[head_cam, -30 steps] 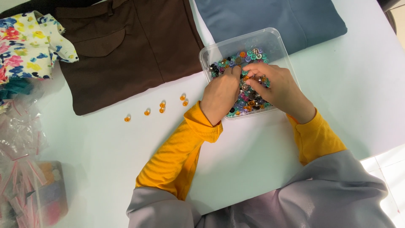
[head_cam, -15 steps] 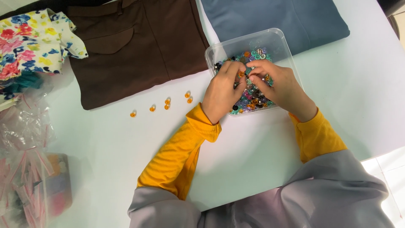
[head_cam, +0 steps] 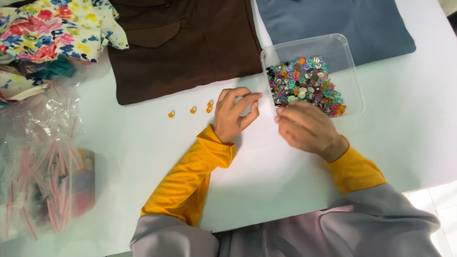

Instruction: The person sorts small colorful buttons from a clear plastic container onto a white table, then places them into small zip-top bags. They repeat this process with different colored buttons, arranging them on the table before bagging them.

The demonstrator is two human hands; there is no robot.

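A clear plastic tray (head_cam: 342, 50) holds a heap of small buttons (head_cam: 304, 85) in many colours. My left hand (head_cam: 233, 114) lies on the white table just left of the tray, fingers curled and apart, with nothing visible in them. Several small orange buttons (head_cam: 193, 110) lie in a row on the table just left of its fingertips. My right hand (head_cam: 307, 128) is at the tray's near edge with its fingertips drawn together at the left corner; whether they pinch a button is hidden. Both sleeves are yellow.
A brown garment (head_cam: 185, 47) lies folded beyond the orange buttons and a blue-grey garment (head_cam: 333, 21) lies behind the tray. A floral garment (head_cam: 52, 28) sits at the far left. Clear plastic bags (head_cam: 43, 176) with pink-striped items lie at the near left.
Both hands have come out of the tray. My left hand moved left onto the table near the orange buttons, and my right hand drew back to the tray's near edge.
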